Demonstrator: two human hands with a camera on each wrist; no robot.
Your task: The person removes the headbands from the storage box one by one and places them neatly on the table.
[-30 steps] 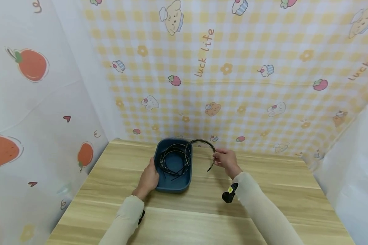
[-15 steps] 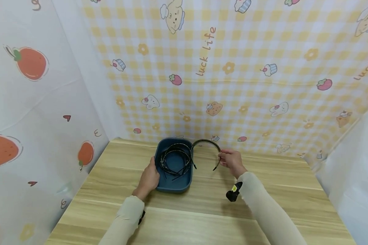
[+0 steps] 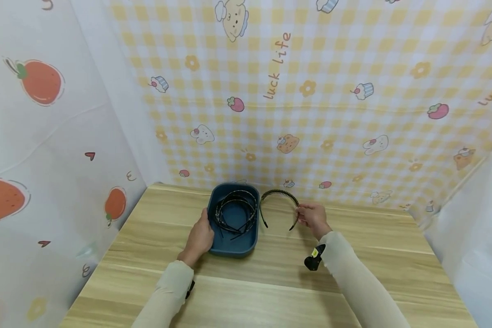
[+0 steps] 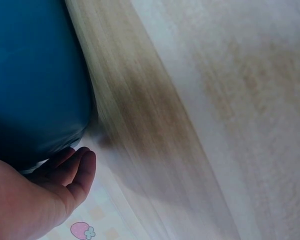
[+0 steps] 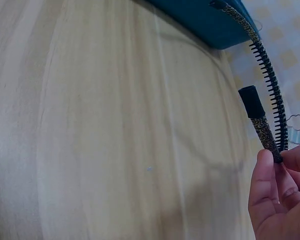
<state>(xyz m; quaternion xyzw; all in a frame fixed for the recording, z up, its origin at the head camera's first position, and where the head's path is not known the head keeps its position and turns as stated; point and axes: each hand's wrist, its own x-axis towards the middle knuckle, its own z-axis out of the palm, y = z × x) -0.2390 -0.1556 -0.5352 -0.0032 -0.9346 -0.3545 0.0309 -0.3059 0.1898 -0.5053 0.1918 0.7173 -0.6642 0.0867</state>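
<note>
My right hand [image 3: 313, 219] pinches a thin black headband [image 3: 279, 192] near one end, between thumb and fingers. The headband has gold flecks and a row of comb teeth, plain in the right wrist view along its band [image 5: 271, 80]. Its arch faces away from me, just right of the blue plastic bin [image 3: 229, 252], apart from it in the head view. Inside the bin lie several dark headbands [image 3: 246, 200], overlapping in a loop. My left hand [image 3: 200, 234] grips the bin's left side; in the left wrist view its bent fingers [image 4: 83, 175] reach against the bin's lower edge.
The wood-grain table [image 3: 246, 300] carries the bin near its back edge. A yellow checked cloth [image 3: 295, 118] hangs behind, and a white printed cloth [image 3: 65, 150] borders the left.
My right hand has moved to the right, drawing the headband out from over the bin; its near end now hangs beyond the bin's right rim. The left hand stays at the bin.
</note>
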